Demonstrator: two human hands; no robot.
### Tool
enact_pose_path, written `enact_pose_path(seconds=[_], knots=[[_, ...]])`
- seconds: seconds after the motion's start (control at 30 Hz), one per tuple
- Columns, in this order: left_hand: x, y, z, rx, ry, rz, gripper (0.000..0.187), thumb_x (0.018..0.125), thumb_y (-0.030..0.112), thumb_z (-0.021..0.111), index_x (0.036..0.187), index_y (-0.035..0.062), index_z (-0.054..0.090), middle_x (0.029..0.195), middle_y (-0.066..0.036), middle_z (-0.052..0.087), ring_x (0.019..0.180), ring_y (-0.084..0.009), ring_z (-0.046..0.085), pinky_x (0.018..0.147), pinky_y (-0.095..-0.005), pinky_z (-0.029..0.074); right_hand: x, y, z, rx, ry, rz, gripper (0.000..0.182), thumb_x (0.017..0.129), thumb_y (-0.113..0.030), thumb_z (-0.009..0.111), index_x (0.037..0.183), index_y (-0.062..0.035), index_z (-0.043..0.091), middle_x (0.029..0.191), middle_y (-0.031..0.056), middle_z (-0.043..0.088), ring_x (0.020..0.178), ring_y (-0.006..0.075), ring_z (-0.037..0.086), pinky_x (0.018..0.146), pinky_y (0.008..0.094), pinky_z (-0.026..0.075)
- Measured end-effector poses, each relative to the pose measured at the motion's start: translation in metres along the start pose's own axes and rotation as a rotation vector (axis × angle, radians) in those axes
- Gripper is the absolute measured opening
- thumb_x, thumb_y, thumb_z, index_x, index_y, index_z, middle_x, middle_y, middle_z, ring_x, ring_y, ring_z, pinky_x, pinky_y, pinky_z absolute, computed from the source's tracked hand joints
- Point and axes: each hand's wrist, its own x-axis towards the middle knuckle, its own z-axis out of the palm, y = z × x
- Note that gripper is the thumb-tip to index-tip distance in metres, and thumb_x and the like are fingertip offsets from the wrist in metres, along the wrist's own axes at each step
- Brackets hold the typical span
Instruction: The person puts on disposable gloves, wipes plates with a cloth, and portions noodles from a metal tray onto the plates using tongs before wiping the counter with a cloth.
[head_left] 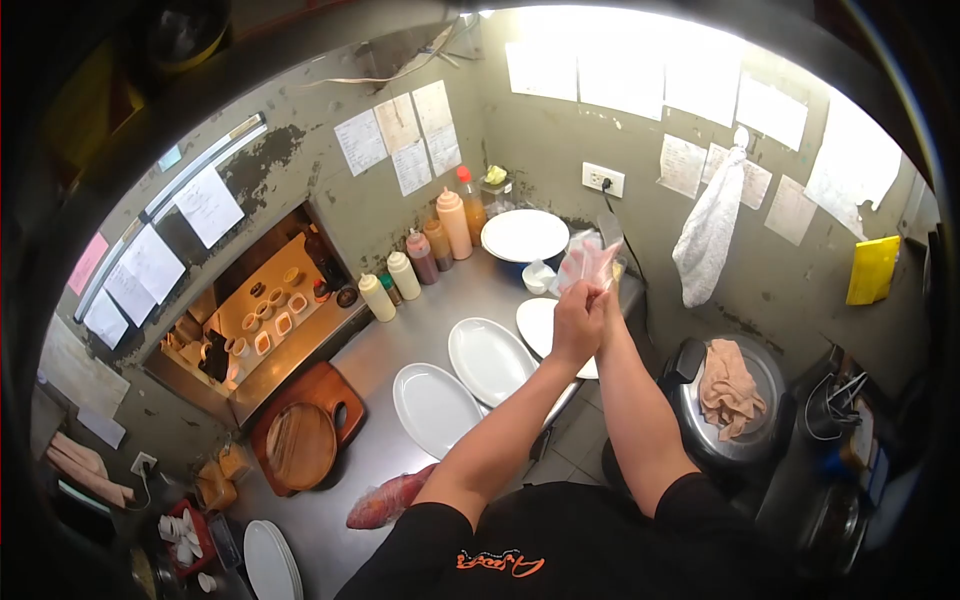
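Both my hands are raised together over the far end of the steel counter (400, 340). My left hand (577, 318) is closed on a thin, clear piece of plastic (586, 262), a glove or a bag, I cannot tell which. My right hand (606, 292) is pressed against the left and mostly hidden behind it, its fingers at the same plastic. Below my arms lie three empty white oval plates (487, 357) in a row on the counter.
A stack of round white plates (524, 235) and a row of squeeze bottles (420, 258) stand along the back wall. A wooden board (300, 442) and a reddish cloth (388, 498) lie to the left. A lidded pot (768, 385) with a cloth stands to the right.
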Motion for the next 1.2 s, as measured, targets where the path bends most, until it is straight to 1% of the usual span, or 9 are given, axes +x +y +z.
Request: enact_pose_path(seconds=[0.1, 0.17, 0.3, 0.37, 0.5, 0.8, 0.97, 1.03, 1.2], knots=[[0.002, -0.011, 0.007, 0.146, 0.064, 0.120, 0.012, 0.085, 0.012, 0.068, 0.085, 0.0024, 0.061, 0.076, -0.017, 0.063, 0.068, -0.0309, 0.062, 0.064, -0.0386, 0.049, 0.002, -0.004, 0.009, -0.072, -0.236, 0.151, 0.098, 0.079, -0.089, 0.023, 0.154, -0.0273, 0.013, 0.162, 0.0049, 0.013, 0.136, 0.0434, 0.032, 0.099, 0.0642, 0.032], [0.003, -0.017, 0.005, 0.017, 0.020, -0.070, 0.013, 0.082, 0.012, 0.068, 0.087, 0.0021, 0.062, 0.083, -0.020, 0.064, 0.078, -0.0368, 0.063, 0.070, -0.0415, 0.050, 0.023, 0.012, 0.000, -0.057, -0.032, 0.090, 0.098, 0.082, -0.086, 0.023, 0.155, -0.0232, 0.010, 0.160, 0.0062, 0.018, 0.135, 0.0431, 0.033, 0.104, 0.0622, 0.028], [-0.009, -0.022, 0.003, -0.025, 0.049, 0.061, 0.012, 0.082, 0.010, 0.066, 0.084, 0.0003, 0.060, 0.078, -0.016, 0.062, 0.069, -0.0278, 0.059, 0.066, -0.0368, 0.047, 0.004, 0.008, -0.004, -0.065, 0.027, 0.236, 0.103, 0.079, -0.088, 0.024, 0.155, -0.0209, 0.007, 0.159, 0.0156, 0.017, 0.137, 0.0438, 0.027, 0.106, 0.0587, 0.026], [-0.018, -0.009, -0.005, -0.114, -0.074, -0.190, 0.012, 0.082, 0.011, 0.067, 0.084, 0.0006, 0.060, 0.074, -0.013, 0.060, 0.068, -0.0222, 0.057, 0.065, -0.0345, 0.046, 0.039, 0.025, -0.034, -0.040, -0.166, 0.265, 0.105, 0.077, -0.089, 0.025, 0.156, -0.0235, 0.003, 0.160, 0.0165, 0.011, 0.139, 0.0454, 0.022, 0.106, 0.0617, 0.023], [-0.037, -0.020, -0.013, -0.115, -0.057, -0.283, 0.013, 0.083, 0.012, 0.067, 0.085, 0.0013, 0.059, 0.071, -0.011, 0.059, 0.067, -0.0193, 0.056, 0.064, -0.0336, 0.045, 0.064, 0.058, -0.051, -0.110, -0.144, 0.161, 0.107, 0.075, -0.091, 0.028, 0.156, -0.0242, 0.008, 0.155, 0.0177, 0.018, 0.139, 0.0416, 0.023, 0.104, 0.0603, 0.024], [-0.072, -0.013, -0.066, 0.031, 0.153, -0.357, 0.013, 0.083, 0.012, 0.068, 0.087, 0.0012, 0.061, 0.074, -0.011, 0.061, 0.068, -0.0188, 0.057, 0.067, -0.0332, 0.047, -0.044, 0.088, 0.079, 0.143, -0.428, 0.586, 0.099, 0.084, -0.081, 0.033, 0.150, -0.0084, 0.028, 0.137, 0.0130, 0.049, 0.114, 0.0298, 0.052, 0.090, 0.0391, 0.038], [-0.108, 0.018, -0.122, 0.211, 0.358, -0.470, 0.012, 0.083, 0.010, 0.067, 0.088, 0.0010, 0.062, 0.076, -0.011, 0.062, 0.068, -0.0200, 0.058, 0.066, -0.0325, 0.048, -0.084, 0.154, 0.140, -0.222, -0.525, 0.783, 0.086, 0.085, -0.067, 0.053, 0.147, -0.0093, 0.038, 0.119, 0.0130, 0.064, 0.107, 0.0298, 0.060, 0.092, 0.0364, 0.044], [-0.149, 0.026, -0.156, 0.272, 0.395, -0.386, 0.011, 0.083, 0.010, 0.068, 0.087, 0.0012, 0.062, 0.079, -0.011, 0.063, 0.071, -0.0211, 0.060, 0.068, -0.0332, 0.048, -0.109, 0.206, 0.144, -0.526, -0.724, 0.615, 0.086, 0.081, -0.060, 0.064, 0.147, -0.0114, 0.039, 0.118, 0.0139, 0.065, 0.110, 0.0318, 0.060, 0.095, 0.0392, 0.045], [-0.309, 0.070, -0.210, 0.536, 0.573, -0.538, 0.018, 0.084, 0.016, 0.070, 0.094, 0.0018, 0.066, 0.087, -0.011, 0.064, 0.084, -0.0235, 0.063, 0.077, -0.0326, 0.049, -0.236, 0.242, 0.172, -1.702, -1.534, -0.376, 0.089, 0.067, -0.047, 0.078, 0.144, -0.0180, 0.042, 0.138, 0.0154, 0.052, 0.123, 0.0347, 0.051, 0.102, 0.0457, 0.040]])
